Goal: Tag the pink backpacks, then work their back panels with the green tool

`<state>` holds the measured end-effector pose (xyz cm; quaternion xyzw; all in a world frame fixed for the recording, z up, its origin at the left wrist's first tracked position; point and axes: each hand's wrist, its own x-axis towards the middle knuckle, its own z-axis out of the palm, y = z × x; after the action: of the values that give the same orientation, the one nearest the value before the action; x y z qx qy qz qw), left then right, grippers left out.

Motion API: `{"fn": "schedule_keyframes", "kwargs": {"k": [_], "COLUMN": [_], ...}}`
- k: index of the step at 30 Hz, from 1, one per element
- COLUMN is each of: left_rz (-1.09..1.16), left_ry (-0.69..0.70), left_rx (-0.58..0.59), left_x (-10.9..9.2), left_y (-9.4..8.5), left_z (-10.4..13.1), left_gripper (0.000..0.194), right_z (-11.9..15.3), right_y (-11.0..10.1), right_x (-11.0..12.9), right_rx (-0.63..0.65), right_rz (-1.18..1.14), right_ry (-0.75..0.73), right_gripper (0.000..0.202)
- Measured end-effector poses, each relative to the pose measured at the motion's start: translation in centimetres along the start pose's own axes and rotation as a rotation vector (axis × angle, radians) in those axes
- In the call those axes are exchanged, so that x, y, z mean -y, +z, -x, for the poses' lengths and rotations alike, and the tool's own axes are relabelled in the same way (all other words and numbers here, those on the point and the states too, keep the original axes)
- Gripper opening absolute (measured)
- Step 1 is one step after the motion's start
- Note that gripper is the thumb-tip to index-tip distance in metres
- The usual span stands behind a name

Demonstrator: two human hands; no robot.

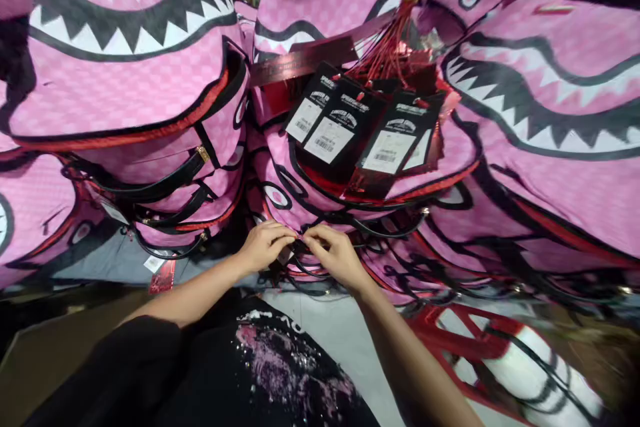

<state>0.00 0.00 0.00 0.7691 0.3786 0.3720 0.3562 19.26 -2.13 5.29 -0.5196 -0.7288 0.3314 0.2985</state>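
In the middle of the head view, my left hand point(270, 245) and my right hand point(334, 253) meet fingertip to fingertip. Both are closed in a pinch at the front of a pink backpack point(330, 7) with a printed shark-mouth pattern. What lies between the fingertips is too small to make out; a bit of pink and dark material shows there. On the backpack, just above my hands, rests a bunch of black hang tags point(340, 117) with white barcode labels and red strings point(400, 37).
A stack of similar pink backpacks point(135, 93) stands on the left, another pink backpack point(555, 100) on the right. A red tag point(163, 277) hangs at the left stack's foot. Low on the right lies a red and white bag point(530, 360). Grey table surface point(100, 263) shows between the stacks.
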Motion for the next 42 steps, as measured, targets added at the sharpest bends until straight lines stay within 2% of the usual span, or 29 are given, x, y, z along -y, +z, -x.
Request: {"fn": "schedule_keyframes", "kwargs": {"k": [5,11,16,21,24,29,31,34,39,42], "left_rz": [-0.096,-0.199,-0.083,-0.215,-0.278,-0.483,-0.547,-0.544,-0.328,-0.302], "left_ry": [0.026,0.005,-0.085,-0.150,-0.130,0.003,0.008,-0.070,-0.216,-0.321], "left_rx": [0.035,0.157,0.215,0.246,0.230,0.287,0.260,0.186,0.194,0.123], "left_x": [-0.5,-0.7,-0.8,-1.4,-1.7,-1.7,-1.9,-2.6,-3.3,-3.2], "left_y": [0.0,-0.4,-0.3,-0.3,-0.4,0.3,0.8,1.0,0.4,0.2], "left_z": [0.0,-0.5,-0.9,-1.2,-1.3,-1.0,-0.9,-0.5,0.6,0.7], "left_gripper": [0.018,0.020,0.017,0.009,0.005,0.015,0.014,0.013,0.015,0.010], "right_z": [0.1,0.1,0.2,0.2,0.4,0.5,0.3,0.3,0.6,0.6], "right_y": [0.0,0.0,0.3,0.4,0.5,0.9,1.0,1.0,1.1,1.2], "right_x": [-0.4,-0.5,-0.5,-0.2,-0.3,-1.6,-2.2,-2.5,-1.9,-1.3], "right_rx": [-0.011,0.008,0.050,0.078,0.082,0.048,0.033,0.025,0.009,0.045], "right_rz": [0.049,0.123,0.169,0.211,0.214,0.200,0.195,0.184,0.171,0.157], "right_ry": [-0.044,-0.118,-0.151,-0.119,-0.137,-0.234,-0.273,-0.286,-0.213,-0.180], "right_gripper": [0.013,0.015,0.018,0.020,0.022,0.019,0.016,0.016,0.017,0.019]}}
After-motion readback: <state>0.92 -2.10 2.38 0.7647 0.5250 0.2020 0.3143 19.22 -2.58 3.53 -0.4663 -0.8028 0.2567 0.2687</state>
